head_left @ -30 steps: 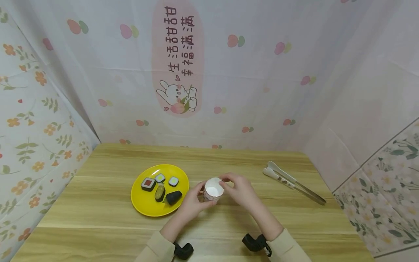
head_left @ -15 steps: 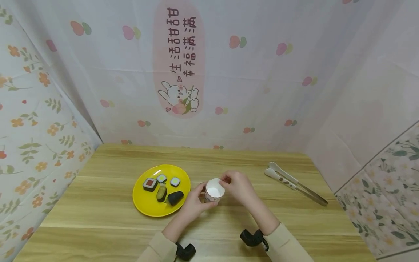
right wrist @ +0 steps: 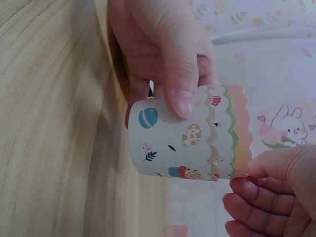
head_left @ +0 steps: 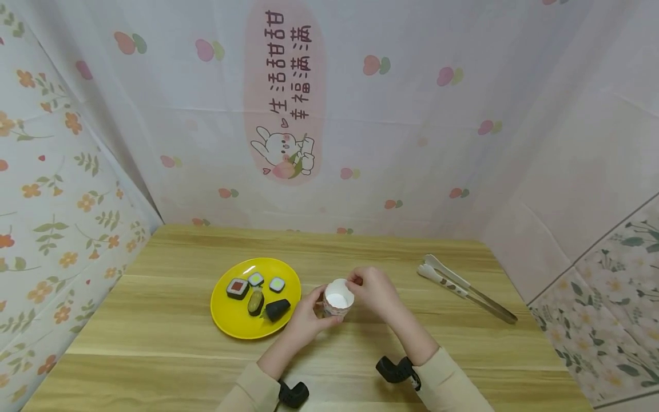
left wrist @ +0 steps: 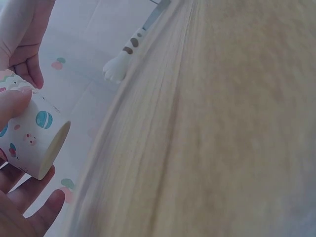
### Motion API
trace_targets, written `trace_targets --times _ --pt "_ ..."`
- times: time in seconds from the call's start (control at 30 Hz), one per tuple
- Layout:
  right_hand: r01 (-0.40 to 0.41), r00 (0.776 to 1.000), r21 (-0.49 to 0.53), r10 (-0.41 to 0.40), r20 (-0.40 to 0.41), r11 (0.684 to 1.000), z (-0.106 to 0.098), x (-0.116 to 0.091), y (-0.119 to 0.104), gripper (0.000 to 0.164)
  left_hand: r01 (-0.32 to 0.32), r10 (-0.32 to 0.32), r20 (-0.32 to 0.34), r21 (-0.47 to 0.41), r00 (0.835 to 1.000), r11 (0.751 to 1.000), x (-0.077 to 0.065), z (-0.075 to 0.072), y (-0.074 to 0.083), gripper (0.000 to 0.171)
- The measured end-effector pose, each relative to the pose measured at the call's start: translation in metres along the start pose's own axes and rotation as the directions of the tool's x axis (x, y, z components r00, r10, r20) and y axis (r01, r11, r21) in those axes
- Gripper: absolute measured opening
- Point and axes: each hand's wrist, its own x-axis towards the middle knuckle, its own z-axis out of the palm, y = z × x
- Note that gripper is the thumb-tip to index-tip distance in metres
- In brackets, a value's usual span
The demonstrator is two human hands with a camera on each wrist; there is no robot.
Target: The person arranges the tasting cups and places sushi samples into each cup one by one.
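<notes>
Between the hands is a small stack of nested paper baking cups (head_left: 337, 303), white inside, printed outside with macarons and cupcakes. My left hand (head_left: 306, 321) holds the stack round its side, thumb on the near face, above the table. In the right wrist view, the scalloped rims stand one beyond another, the outermost edge pink (right wrist: 242, 131). There my right hand (right wrist: 286, 185) pinches that pink rim between thumb and forefinger, its other fingers curled below. The left wrist view shows the plain base (left wrist: 54, 148) of the stack off the wood. How many cups are nested cannot be told.
Left of the hands, a yellow plate (head_left: 231, 320) carries several toy-like sushi pieces, including a maki roll (head_left: 237, 289) and a dark cone-shaped piece (head_left: 278, 309). Metal tongs with white paw-shaped tips (head_left: 458, 287) lie to the right. Printed cloth hangs behind the wooden table (head_left: 154, 343).
My right fingers have drawn in tighter at the cup's rim and the hand has risen slightly. The left hand keeps its hold. The whole head view has shifted a little.
</notes>
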Motion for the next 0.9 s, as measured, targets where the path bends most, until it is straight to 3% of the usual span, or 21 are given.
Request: trace_targets --times 0.33,0.53,0.83,0.9 --pt "-0.003 1.000 -0.001 0.003 -0.009 1.000 -0.006 0.004 -0.004 0.008 -0.013 0.013 0.004 -0.008 1.000 1.000 0.001 0.000 -0.004 0.069" --pt "0.037 0.999 -0.013 -0.038 -0.023 0.999 -0.010 0.008 -0.006 0.008 0.006 -0.006 0.009 -0.004 1.000 1.000 0.000 0.000 -0.002 0.068" --pt "0.032 0.999 0.017 -0.031 -0.027 0.999 -0.013 0.010 -0.007 0.005 -0.010 0.010 0.022 -0.017 1.000 1.000 -0.007 -0.007 0.030 0.062" --pt "0.022 0.999 0.030 -0.021 -0.030 0.999 -0.014 0.011 -0.007 0.005 -0.008 0.008 0.021 -0.014 1.000 1.000 -0.006 -0.006 0.025 0.062"
